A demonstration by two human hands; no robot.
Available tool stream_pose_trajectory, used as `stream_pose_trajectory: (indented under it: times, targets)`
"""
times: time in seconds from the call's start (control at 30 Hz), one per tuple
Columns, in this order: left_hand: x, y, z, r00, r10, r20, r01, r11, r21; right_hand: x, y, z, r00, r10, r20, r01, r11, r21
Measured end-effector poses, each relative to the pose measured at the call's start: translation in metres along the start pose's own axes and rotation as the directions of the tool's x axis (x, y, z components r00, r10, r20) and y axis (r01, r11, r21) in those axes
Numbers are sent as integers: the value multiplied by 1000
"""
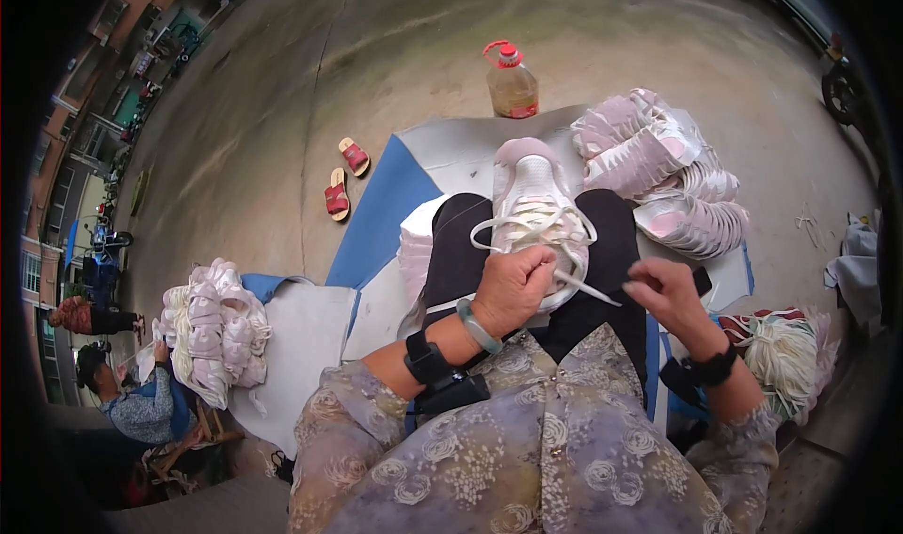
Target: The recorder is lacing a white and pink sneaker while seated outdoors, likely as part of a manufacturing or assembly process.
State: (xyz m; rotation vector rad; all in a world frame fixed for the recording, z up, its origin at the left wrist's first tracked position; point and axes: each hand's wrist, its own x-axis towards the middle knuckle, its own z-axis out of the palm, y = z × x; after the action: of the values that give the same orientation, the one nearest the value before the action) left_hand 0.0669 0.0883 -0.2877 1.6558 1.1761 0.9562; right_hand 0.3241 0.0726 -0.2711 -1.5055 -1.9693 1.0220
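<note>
A pale pink and white sneaker (pixel 532 181) rests on my lap between dark trouser legs, its toe pointing away from me. A white shoelace (pixel 538 222) runs through its eyelets, with a loose loop on either side. My left hand (pixel 515 287) is closed on the lace at the shoe's ankle opening; the fingertips are partly hidden. From beside that hand, a free lace end (pixel 591 289) sticks out to the right. My right hand (pixel 668 291) hovers just right of this lace tip, apart from it, with fingers bent and slightly parted.
Stacked pink-white shoe uppers (pixel 649 143) lie at the far right, and another bundle (pixel 214 332) at the left beside a seated person (pixel 146 407). A bunch of white laces (pixel 785 350) lies near my right elbow. Beyond are an oil jug (pixel 513 87) and red slippers (pixel 337 197).
</note>
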Motion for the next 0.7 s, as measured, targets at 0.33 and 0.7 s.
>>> stream_pose_trajectory:
  times: [0.33, 0.7]
  targets:
    - [21, 10, 22, 892, -417, 175, 431, 901, -51, 59, -8, 54, 983, 176, -49, -118, 816, 567]
    - [22, 2, 28, 810, -541, 226, 587, 739, -331, 61, -4, 64, 989, 46, -144, 33, 864, 503]
